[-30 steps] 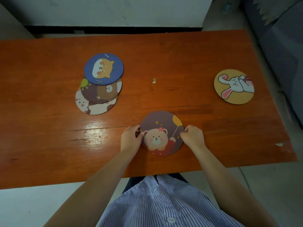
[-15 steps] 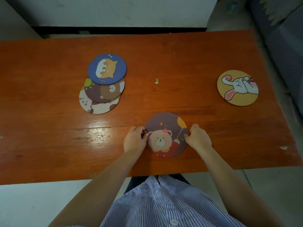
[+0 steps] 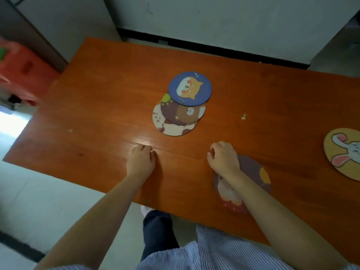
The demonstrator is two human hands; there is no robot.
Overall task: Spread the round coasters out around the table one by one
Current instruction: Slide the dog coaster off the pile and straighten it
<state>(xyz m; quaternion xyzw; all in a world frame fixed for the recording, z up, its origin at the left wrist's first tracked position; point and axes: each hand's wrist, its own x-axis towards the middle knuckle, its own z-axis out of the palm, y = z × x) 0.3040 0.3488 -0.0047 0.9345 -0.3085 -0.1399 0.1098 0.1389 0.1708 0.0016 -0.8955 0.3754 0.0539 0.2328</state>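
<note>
Currently: three coasters (image 3: 183, 106) overlapped mid-counter (image 3: 97, 106); bear coaster (image 3: 251, 172) near the front edge, rabbit coaster (image 3: 342, 152) far right. Left hand (image 3: 140, 164) and right hand (image 3: 224, 160) loosely curled, apparently empty. Risk: right forearm dragging the bear coaster off.

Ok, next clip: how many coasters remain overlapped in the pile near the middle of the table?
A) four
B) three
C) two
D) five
B: the pile shows the blue cat coaster on top, the brown bear coaster under it, and the cream spotted coaster at the bottom.
</note>
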